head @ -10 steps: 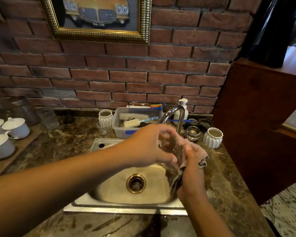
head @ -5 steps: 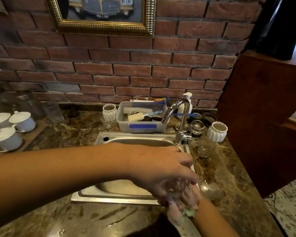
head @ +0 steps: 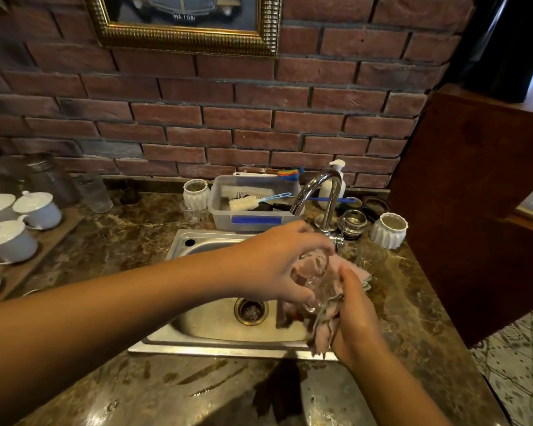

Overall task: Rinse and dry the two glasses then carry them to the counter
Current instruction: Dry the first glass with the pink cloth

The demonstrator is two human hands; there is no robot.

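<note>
Clear glass is held over the right side of the steel sink, with the left hand curled round it from above, while the right hand clutches a pink cloth against it. A second glass stands on the marble desk, just right of the tap

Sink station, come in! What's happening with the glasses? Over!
Left grip holds glass, right grip holds pink cloth against it. Second glass sits on counter by tap. Nothing blocking.
</note>
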